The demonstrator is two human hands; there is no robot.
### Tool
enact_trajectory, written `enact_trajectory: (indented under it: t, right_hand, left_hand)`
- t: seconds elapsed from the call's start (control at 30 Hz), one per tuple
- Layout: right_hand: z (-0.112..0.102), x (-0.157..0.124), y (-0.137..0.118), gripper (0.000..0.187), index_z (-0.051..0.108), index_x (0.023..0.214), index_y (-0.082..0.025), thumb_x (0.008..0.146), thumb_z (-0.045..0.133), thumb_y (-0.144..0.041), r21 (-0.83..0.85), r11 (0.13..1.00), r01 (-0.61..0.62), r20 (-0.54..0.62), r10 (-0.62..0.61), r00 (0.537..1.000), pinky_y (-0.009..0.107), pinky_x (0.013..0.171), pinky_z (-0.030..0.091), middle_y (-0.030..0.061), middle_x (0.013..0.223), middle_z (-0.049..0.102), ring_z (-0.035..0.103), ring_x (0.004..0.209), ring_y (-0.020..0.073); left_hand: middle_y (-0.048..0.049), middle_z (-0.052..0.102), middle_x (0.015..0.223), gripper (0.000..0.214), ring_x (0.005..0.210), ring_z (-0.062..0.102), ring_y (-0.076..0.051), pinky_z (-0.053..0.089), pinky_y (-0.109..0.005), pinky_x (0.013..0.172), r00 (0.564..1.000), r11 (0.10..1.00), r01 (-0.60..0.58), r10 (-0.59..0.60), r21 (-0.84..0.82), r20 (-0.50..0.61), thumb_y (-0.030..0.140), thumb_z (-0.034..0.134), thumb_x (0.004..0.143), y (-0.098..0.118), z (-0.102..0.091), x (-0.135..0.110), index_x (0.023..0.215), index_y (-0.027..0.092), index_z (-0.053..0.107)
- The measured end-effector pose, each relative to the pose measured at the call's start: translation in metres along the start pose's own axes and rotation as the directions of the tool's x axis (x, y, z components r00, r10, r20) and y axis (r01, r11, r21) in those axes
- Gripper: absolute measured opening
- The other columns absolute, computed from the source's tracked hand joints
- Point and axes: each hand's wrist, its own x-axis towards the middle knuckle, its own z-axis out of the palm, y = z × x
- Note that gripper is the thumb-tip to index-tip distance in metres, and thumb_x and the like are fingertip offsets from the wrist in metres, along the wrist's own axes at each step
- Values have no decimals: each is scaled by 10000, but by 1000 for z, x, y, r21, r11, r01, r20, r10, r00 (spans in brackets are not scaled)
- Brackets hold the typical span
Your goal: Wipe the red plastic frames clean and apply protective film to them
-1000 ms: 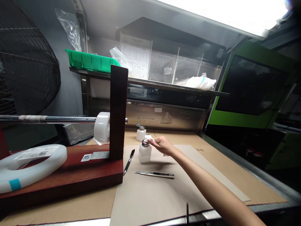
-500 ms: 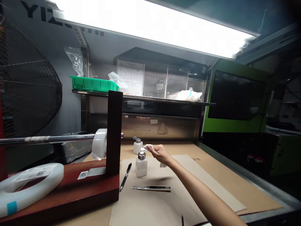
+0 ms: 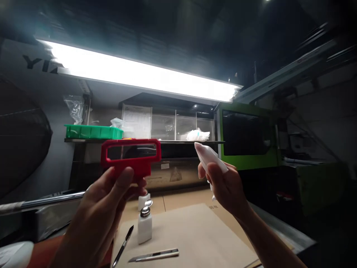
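My left hand (image 3: 103, 203) is raised in front of me and grips a red plastic part (image 3: 131, 156) with a long rectangular window, held by its lower edge. To its right my right hand (image 3: 224, 186) is closed round a small white cloth (image 3: 209, 156) wrapped over a raised finger, a short way from the part and not touching it. Below the hands, two white pump bottles with metal tops, a nearer pump bottle (image 3: 145, 223) and a farther one (image 3: 142, 201), stand on the cardboard sheet (image 3: 200, 238).
A black pen (image 3: 124, 243) and a utility knife (image 3: 154, 255) lie on the cardboard. A metal rod (image 3: 41, 203) runs in from the left. A green tray (image 3: 93, 131) and a white bag (image 3: 198, 135) sit on the back shelf. A green machine (image 3: 245, 137) stands at the right.
The view has tilted upward. My right hand lifted from the pump bottle with the white cloth. My left hand came into view holding the red part up.
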Motion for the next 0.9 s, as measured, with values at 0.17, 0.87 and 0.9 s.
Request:
enact_trajectory:
  t: [0.17,0.87,0.9]
  right_hand:
    - [-35,20,-25,347,539,1277,-229,960,401,-258,-216,929,301,-5,-309,951,240,473,339,-25,670,443,374,510,87]
    - [-54,51,-56,313,660,1062,-165,968,387,-286,-735,522,433,43,-601,798,218,431,262,-49,554,410,282,444,63]
    - [-53,52,-55,307,658,1072,-171,964,395,-286,-746,507,432,48,-606,794,218,433,261,-49,556,412,289,446,63]
  left_hand:
    - [21,725,708,288,632,656,-116,550,-156,601,967,974,-223,226,-33,120,433,769,625,33,46,13,788,208,693]
    - [3,739,703,279,632,670,-131,553,-170,606,947,965,-263,255,15,194,444,736,659,55,76,-7,805,207,711]
    - [1,737,691,288,628,668,-132,550,-167,603,947,965,-261,253,15,198,447,740,654,55,76,-8,806,205,711]
